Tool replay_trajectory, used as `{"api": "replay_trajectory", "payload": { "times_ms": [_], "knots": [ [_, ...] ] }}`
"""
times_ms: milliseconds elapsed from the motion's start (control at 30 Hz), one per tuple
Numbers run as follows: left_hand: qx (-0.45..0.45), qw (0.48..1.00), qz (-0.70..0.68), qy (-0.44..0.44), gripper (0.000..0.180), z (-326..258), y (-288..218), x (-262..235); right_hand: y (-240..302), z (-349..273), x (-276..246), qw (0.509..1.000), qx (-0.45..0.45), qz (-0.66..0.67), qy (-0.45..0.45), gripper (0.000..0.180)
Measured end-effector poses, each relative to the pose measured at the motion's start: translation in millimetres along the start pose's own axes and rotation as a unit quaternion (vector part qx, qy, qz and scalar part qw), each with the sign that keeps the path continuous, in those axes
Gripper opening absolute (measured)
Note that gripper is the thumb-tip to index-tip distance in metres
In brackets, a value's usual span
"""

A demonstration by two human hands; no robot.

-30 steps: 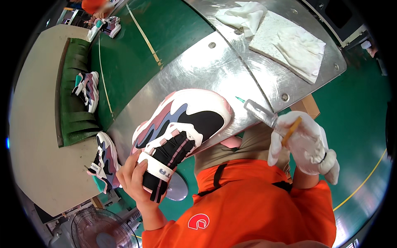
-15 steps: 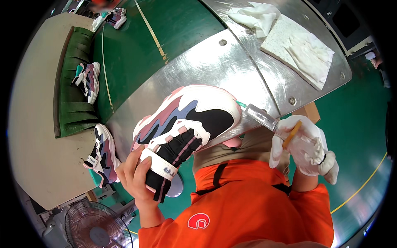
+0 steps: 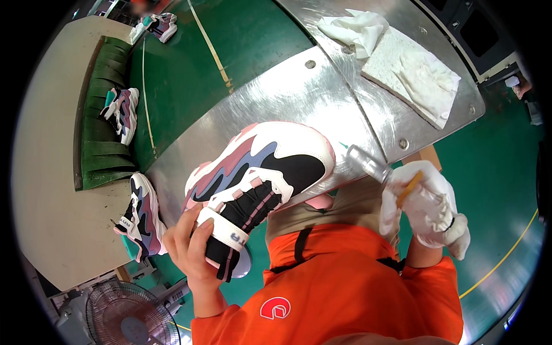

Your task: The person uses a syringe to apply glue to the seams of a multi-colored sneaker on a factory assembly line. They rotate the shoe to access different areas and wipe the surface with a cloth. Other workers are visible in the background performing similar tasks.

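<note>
A white, black, pink and blue sneaker is tilted on its side over the metal table, toe toward the right. My bare left hand grips it at the heel and strap end, fingers on the white strap. In a white glove, my right hand is closed round a clear syringe with an orange plunger end. The syringe's green tip points at the sneaker's toe and stands a little apart from it.
Folded white cloths lie on the metal table at the far right. More sneakers stand at the left: one near the board's edge, another by a green strip curtain. A fan is at lower left.
My right hand has drawn the syringe slightly right, so its tip has come away from the sneaker's toe. The left hand and sneaker have hardly moved.
</note>
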State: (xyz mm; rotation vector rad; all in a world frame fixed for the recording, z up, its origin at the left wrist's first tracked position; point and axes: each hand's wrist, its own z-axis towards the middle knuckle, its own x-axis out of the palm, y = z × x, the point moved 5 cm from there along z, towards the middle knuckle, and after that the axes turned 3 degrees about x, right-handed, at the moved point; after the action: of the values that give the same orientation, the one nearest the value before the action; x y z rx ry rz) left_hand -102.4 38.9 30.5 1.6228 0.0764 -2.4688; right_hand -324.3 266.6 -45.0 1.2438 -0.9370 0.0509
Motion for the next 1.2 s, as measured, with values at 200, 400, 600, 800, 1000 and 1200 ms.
{"api": "replay_trajectory", "payload": {
  "times_ms": [200, 400, 600, 800, 1000, 1200],
  "knots": [
    [0.005, 1.0, -0.003, -0.017, 0.064, 5, -4, 1, -7, 9, 6, 0.992, -0.064, -0.054, -0.093, 0.108],
    [0.013, 0.999, -0.004, -0.04, 0.05, 11, -6, -2, -11, 38, 27, 0.949, -0.111, -0.294, -0.008, 0.1],
    [0.02, 0.999, -0.018, -0.044, 0.053, 15, -6, -2, -15, 34, 22, 0.959, -0.132, -0.251, -0.003, 0.101],
    [0.019, 0.999, -0.028, -0.03, 0.054, 21, -7, -5, -11, 33, 8, 0.965, -0.171, -0.199, -0.021, 0.11],
    [0.064, 0.998, -0.015, 0.005, 0.054, 28, -7, -6, -11, 46, 15, 0.959, -0.235, -0.149, -0.061, 0.111],
    [0.088, 0.996, -0.01, -0.01, 0.05, 23, -2, -4, -2, 53, -7, 0.962, -0.168, -0.174, -0.127, 0.098]
  ]
}}
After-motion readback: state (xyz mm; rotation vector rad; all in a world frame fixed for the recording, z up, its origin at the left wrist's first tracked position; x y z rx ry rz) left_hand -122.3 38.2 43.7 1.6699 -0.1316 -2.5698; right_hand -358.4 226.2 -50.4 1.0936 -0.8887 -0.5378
